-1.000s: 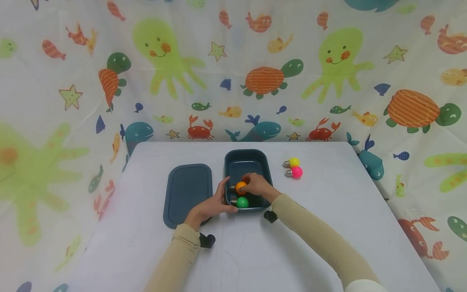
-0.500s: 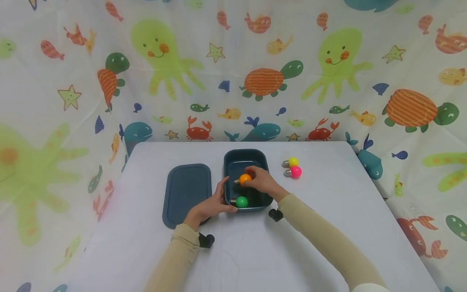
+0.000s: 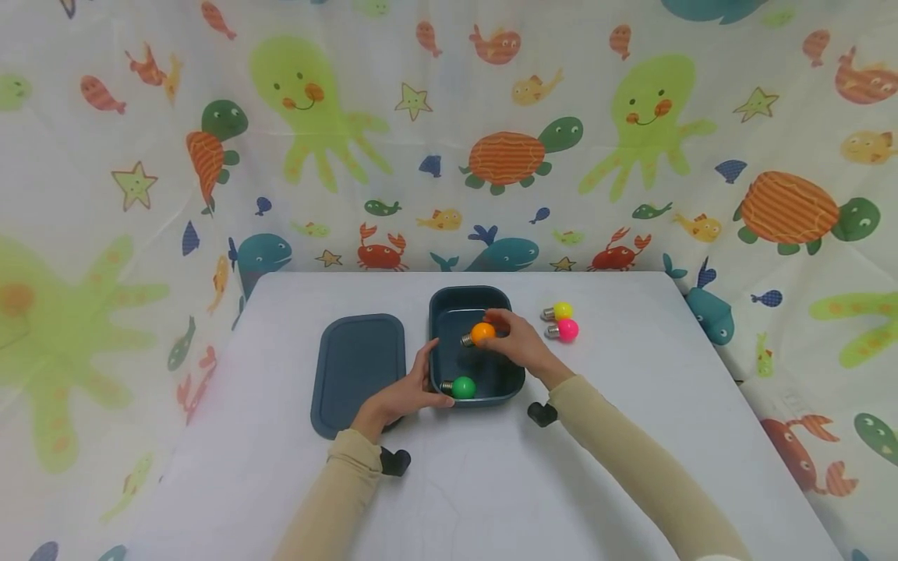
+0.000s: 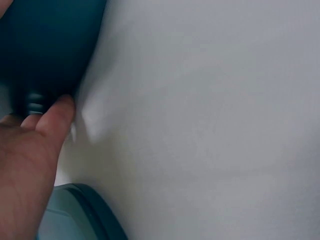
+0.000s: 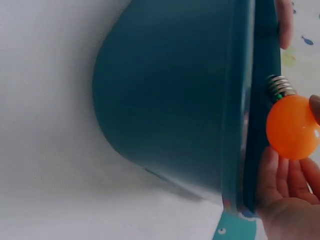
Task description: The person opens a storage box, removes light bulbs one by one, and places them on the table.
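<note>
My right hand [image 3: 522,347] pinches an orange light bulb [image 3: 482,334] by its round globe, its metal screw base pointing left. In the right wrist view the orange bulb [image 5: 292,127] shows at rim level of a dark blue plastic box [image 5: 165,95], between thumb and fingertips. The box [image 3: 484,403] stands open-topped on the table. My left hand [image 3: 405,396] holds its near left corner, thumb along the front and fingers along the left side. A green light bulb [image 3: 464,388] lies inside at the near end. In the left wrist view the left hand [image 4: 37,145] touches the box wall.
A flat dark blue lid [image 3: 359,378] lies left of the box, beside my left wrist. Right of the box, a yellow bulb [image 3: 563,311] and a pink bulb [image 3: 569,330] lie together on the white table [image 3: 610,366]. A sea-animal curtain [image 3: 449,117] hangs behind.
My right hand has lifted the orange bulb from beside the green one, moving it away from me and to the right. The left hand keeps its hold on the box.
</note>
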A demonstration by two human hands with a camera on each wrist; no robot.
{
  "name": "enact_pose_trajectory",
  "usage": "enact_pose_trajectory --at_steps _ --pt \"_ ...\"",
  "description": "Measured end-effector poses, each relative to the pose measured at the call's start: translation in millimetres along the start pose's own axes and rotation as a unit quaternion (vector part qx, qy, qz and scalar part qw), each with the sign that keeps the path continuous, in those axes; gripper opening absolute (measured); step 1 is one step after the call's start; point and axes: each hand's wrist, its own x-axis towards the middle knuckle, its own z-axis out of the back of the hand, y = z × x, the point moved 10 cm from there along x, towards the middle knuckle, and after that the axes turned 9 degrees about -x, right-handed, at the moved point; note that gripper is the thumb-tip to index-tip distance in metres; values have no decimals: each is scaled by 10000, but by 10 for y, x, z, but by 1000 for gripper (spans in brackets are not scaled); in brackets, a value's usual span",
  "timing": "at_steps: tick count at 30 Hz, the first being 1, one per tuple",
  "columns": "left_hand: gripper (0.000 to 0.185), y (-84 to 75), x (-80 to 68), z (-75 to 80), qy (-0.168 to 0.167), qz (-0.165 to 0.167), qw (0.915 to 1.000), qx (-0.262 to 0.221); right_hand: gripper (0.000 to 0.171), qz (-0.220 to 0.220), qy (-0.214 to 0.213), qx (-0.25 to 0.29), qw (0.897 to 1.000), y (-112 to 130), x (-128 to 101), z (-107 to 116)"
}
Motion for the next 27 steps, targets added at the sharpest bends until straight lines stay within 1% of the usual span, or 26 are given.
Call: enact_pose_trajectory --at_steps 5,10,16,20,24,27 --pt "113 -3 -6 -6 -21 9 10000 31 68 -31 -212 669 9975 -61 -39 116" --pt "114 7 -9 1 -50 27 10000 37 66 -131 -504 1247 9908 -138 -108 261" --pt "114 16 -8 7 -42 -16 10000 15 69 -271 -831 1677 9820 -294 -187 410" --pt "115 22 -5 3 -19 -30 10000 -13 67 -258 -1111 1861 9759 -385 -252 532" --pt "115 21 0 1 -16 -6 10000 27 62 -236 -1406 2131 9666 -492 -305 665" --pt "114 16 3 2 -6 -17 10000 63 59 -320 -1580 2349 9585 -598 -348 744"
